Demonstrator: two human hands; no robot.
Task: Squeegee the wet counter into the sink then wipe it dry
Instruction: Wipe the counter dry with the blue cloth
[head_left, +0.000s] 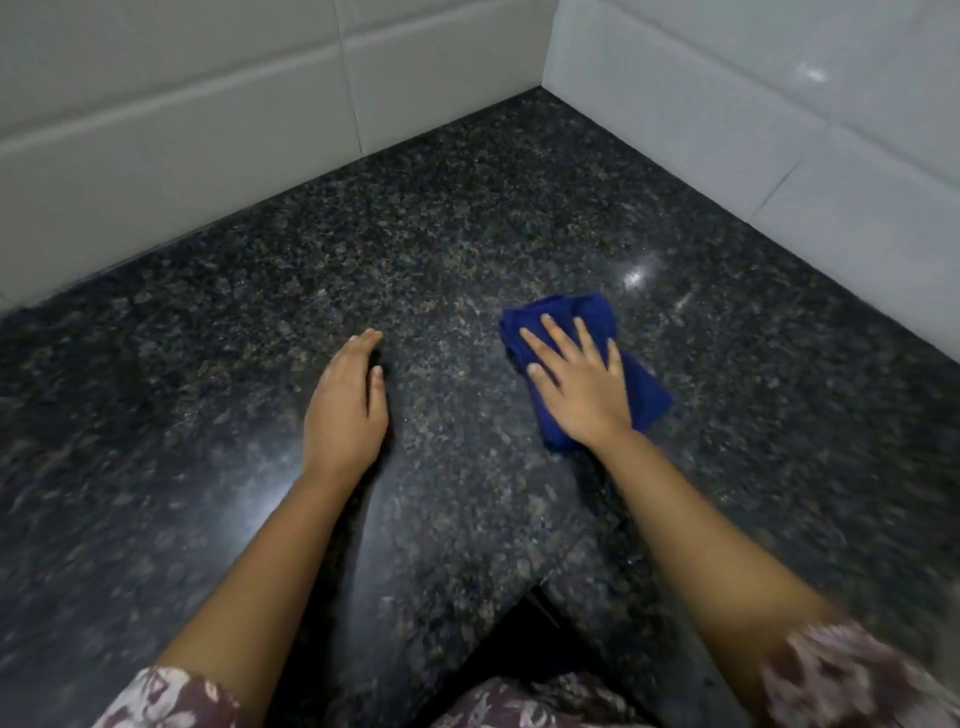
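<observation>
Counter (441, 249): dark speckled polished stone, met in a corner by white glossy wall tiles (182, 104).
Cloth (597, 364): blue, folded, lain on the counter right of the left hand, well short of the corner.
Right hand (576, 384): grip flat, fingers spread, pressed on the cloth.
Left hand (345, 400): grip open, empty, rested on the counter.

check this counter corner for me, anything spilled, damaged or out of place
Nothing stands out. The right hand lies flat on a folded blue cloth on the dark granite counter; the left hand rests on bare stone. No puddle, chip or stray item shows, only light glare near the cloth.
</observation>
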